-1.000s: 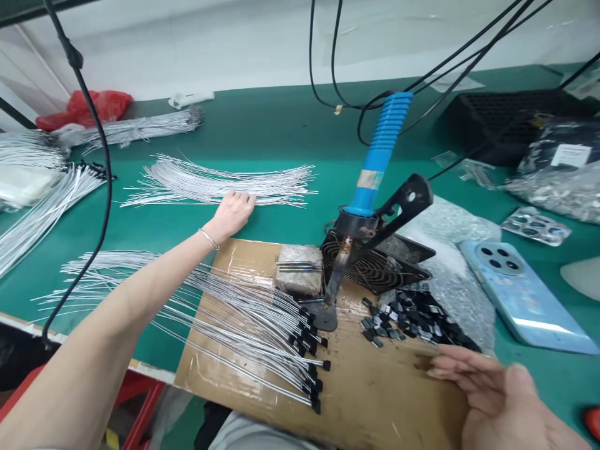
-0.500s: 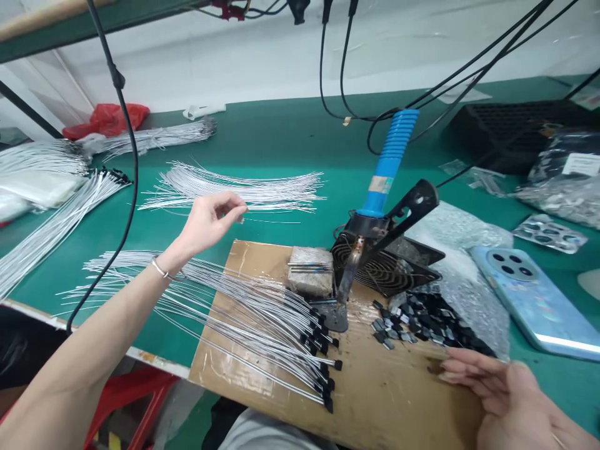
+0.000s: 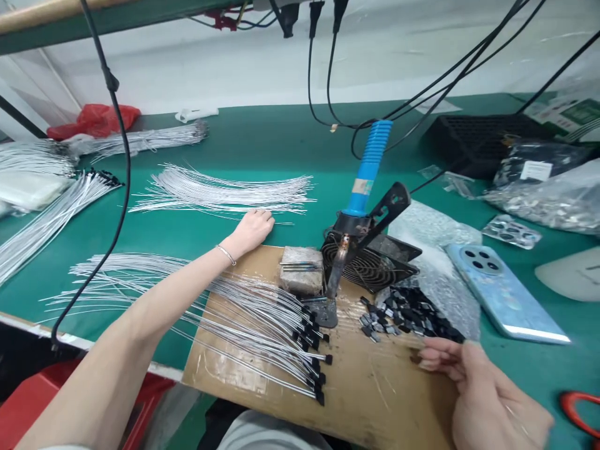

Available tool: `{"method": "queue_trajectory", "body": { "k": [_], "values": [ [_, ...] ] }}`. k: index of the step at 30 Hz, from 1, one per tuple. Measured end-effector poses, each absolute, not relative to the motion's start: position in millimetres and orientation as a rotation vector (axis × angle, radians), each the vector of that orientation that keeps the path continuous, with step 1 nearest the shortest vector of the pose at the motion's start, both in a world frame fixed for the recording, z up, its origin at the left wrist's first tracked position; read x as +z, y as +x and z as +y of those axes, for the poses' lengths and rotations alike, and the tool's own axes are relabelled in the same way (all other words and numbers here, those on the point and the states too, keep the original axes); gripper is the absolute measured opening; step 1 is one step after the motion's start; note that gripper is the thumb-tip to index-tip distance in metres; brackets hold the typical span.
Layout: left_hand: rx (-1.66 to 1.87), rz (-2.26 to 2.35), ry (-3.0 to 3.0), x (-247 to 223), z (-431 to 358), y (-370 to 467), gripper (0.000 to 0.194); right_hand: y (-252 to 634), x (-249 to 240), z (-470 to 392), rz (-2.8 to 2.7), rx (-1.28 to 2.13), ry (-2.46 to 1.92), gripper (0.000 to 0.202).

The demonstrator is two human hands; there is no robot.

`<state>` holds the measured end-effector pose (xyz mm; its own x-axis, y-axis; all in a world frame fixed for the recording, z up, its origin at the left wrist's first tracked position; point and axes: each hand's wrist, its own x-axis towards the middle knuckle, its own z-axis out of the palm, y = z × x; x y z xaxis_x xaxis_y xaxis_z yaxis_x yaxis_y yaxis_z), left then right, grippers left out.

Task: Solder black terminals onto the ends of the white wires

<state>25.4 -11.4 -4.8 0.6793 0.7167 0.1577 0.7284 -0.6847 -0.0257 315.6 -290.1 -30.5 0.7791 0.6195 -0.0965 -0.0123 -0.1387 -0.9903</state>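
My left hand [image 3: 255,230] is over the green mat, fingers bent together and their tips hidden from me. A thin single wire [image 3: 285,224] shows just past those fingertips; whether they grip it is hidden. Behind it lies a loose bundle of white wires [image 3: 229,190]. My right hand [image 3: 482,384] is low over the cardboard [image 3: 375,400], fingers curled close to the thumb; a small dark spot shows at the fingertips, too blurred to name. Beside that hand is a pile of small black connector pieces [image 3: 412,312]. White wires with black ends [image 3: 267,337] lie across the board's left part.
A blue-handled soldering iron [image 3: 370,165] leans in a stand by a black fan [image 3: 360,259] and a pale block [image 3: 300,281]. A blue phone [image 3: 506,290] lies on the right, near red-handled scissors [image 3: 579,412]. A black cable [image 3: 122,137] hangs at the left.
My left hand has moved right along the single wire, toward its right end, and turned knuckles up. My right hand stays by the black pieces. The camera view has shifted slightly right.
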Motion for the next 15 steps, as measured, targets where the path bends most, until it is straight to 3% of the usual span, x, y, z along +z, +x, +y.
{"method": "queue_trajectory", "body": {
  "k": [7, 12, 15],
  "values": [
    [-0.251, -1.358, -2.824, 8, -13, 20, 0.036, 316, -34, -291, -0.537, 0.587, -1.675, 0.035],
    [-0.490, -1.535, -2.850, 48, -41, 4, 0.021, 314, -30, -290, -0.498, 0.590, -1.654, 0.040],
    [-0.595, -1.566, -2.907, 77, -76, -8, 0.023, 310, -23, -291, -0.461, 0.552, -1.623, 0.037]
  ]
}}
